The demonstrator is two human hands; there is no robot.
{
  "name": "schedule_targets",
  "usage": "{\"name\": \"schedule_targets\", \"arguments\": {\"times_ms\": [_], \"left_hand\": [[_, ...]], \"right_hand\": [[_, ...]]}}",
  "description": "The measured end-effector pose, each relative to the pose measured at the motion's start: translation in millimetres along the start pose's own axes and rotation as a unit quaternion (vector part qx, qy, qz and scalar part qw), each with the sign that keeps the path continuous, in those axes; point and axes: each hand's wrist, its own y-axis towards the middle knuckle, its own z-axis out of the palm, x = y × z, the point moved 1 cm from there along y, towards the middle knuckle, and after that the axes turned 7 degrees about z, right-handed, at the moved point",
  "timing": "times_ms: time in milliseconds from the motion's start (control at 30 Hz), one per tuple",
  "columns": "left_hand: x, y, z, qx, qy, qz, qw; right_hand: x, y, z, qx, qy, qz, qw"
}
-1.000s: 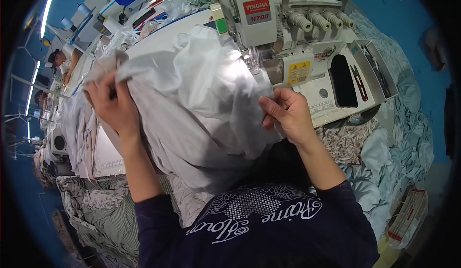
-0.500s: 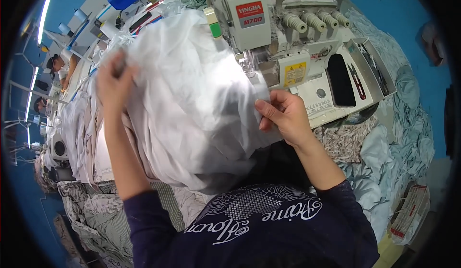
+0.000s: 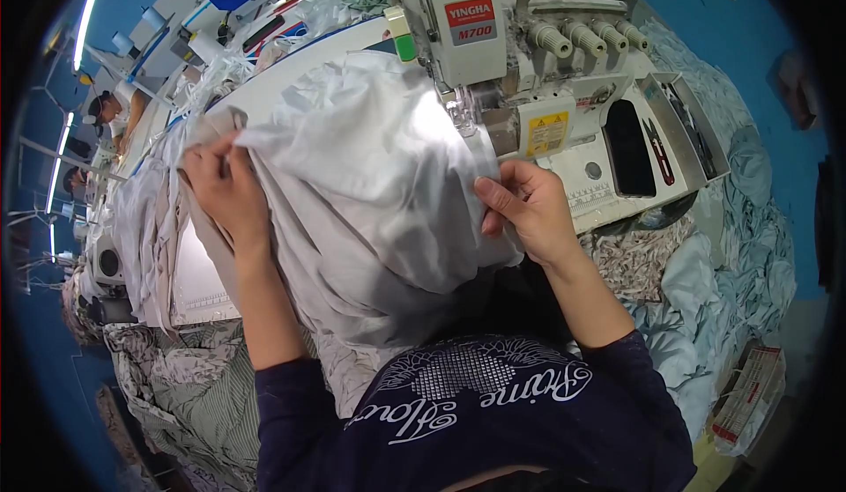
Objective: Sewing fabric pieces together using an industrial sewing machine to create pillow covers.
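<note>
A large piece of white fabric [image 3: 352, 175] lies bunched over the table and hangs toward my lap. Its right edge runs under the presser foot of a white overlock sewing machine [image 3: 467, 60], where a lamp lights it brightly. My right hand [image 3: 527, 208] pinches that edge between thumb and fingers, just in front of the foot. At the far left of the piece, my left hand [image 3: 227, 188] has its fingers closed on a fold of the fabric. The fingertips of my left hand are partly covered by cloth.
Right of the machine lie a black phone [image 3: 630, 148], red-handled thread snips [image 3: 658, 153] and a metal tray [image 3: 679, 113] of tools. Pale green cloth [image 3: 745, 228] is heaped at the right, striped and patterned cloth [image 3: 207, 395] at lower left. Another person [image 3: 115, 109] works at far left.
My left hand has come down and toward me, from a blurred sweep to a hold on the fabric. The fabric's far part has dropped, baring tabletop behind it. My right hand stays almost in place.
</note>
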Motion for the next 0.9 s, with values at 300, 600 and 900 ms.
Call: {"name": "schedule_targets", "arguments": {"times_ms": [300,600,900], "left_hand": [[5,104,21,-0.093,0.02,0.106,0.99],[44,197,42,-0.099,0.07,0.18,0.976],[4,16,2,0.377,-0.172,-0.025,0.91]], "right_hand": [[-2,2,-3,-0.005,0.001,0.002,1.0],[1,0,4,0.009,-0.004,0.006,1.0],[3,0,-2,-0.001,-0.018,0.009,1.0]]}}
